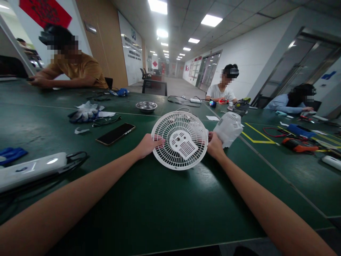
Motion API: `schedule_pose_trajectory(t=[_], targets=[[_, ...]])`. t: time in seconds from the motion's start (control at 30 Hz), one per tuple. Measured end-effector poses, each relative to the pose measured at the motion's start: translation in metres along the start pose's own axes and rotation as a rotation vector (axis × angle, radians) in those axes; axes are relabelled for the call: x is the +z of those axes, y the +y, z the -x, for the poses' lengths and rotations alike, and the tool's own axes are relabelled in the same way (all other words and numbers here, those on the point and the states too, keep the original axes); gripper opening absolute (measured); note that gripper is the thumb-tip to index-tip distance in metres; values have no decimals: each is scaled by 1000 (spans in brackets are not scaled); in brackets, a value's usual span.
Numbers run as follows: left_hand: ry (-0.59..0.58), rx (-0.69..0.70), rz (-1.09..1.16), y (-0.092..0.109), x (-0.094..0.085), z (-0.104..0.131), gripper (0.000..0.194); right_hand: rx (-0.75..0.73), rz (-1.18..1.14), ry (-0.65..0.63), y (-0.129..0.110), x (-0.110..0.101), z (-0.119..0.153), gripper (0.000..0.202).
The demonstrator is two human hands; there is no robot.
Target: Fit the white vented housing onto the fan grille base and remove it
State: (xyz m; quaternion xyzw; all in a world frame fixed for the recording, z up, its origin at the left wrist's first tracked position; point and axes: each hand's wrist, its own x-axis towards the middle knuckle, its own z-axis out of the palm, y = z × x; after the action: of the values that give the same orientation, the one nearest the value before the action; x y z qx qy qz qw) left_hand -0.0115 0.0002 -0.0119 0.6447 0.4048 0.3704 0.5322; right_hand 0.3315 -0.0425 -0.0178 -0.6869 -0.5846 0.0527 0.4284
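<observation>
A round white fan grille (162,156) with a slotted plate (185,144) in its middle is held up, tilted, above the green table. My left hand (147,145) grips its left rim, with the thumb over the front bars. At the right rim my right hand (215,145) is closed, its fingers partly hidden behind the rim. Just beyond that hand stands a white plastic housing (228,128) with vent slots; whether the hand touches it I cannot tell.
On the left lie a phone (115,134), gloves (86,112) and a white power strip (34,170). A metal bowl (146,106) stands behind the grille. To the right are an orange-black meter (299,145) and yellow tape (261,141). Several people sit around the table.
</observation>
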Motion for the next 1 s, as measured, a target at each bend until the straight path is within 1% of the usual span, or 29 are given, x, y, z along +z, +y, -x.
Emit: schedule_pose_trajectory(t=[0.1,0.23,0.3,0.4,0.43,0.47,0.5,0.53,0.63,0.73,0.8,0.83,0.9,1.0], targets=[[2,-9,-2,0,0,0,19,45,110,-57,5,3,-2,67],[-3,19,-5,2,1,2,17,49,210,-54,5,2,-2,59],[-6,40,-6,4,2,3,15,6,196,-29,0,-1,-2,55],[-6,28,-21,6,2,5,15,-128,105,46,-14,-8,2,50],[-7,18,-27,7,2,5,15,-155,54,54,-19,-11,4,46],[-8,11,-31,7,2,6,16,-156,-15,31,-26,-12,7,42],[-7,7,-32,7,2,6,16,-135,-110,-28,-32,-13,11,38],[-9,4,-30,8,2,6,15,-96,-224,-116,-38,-12,15,36],[-17,1,-8,8,1,6,15,86,-595,-435,-55,-5,32,35],[-35,2,14,6,0,4,16,324,-813,-671,-67,2,44,39],[-41,4,19,3,-1,2,18,451,-903,-786,-70,3,48,41],[-41,5,20,1,-1,1,18,497,-932,-824,-71,3,49,40],[-31,11,14,-2,-1,0,18,549,-968,-846,-71,2,49,37],[-16,29,-8,-2,0,2,17,537,-1006,-800,-72,4,49,32]])
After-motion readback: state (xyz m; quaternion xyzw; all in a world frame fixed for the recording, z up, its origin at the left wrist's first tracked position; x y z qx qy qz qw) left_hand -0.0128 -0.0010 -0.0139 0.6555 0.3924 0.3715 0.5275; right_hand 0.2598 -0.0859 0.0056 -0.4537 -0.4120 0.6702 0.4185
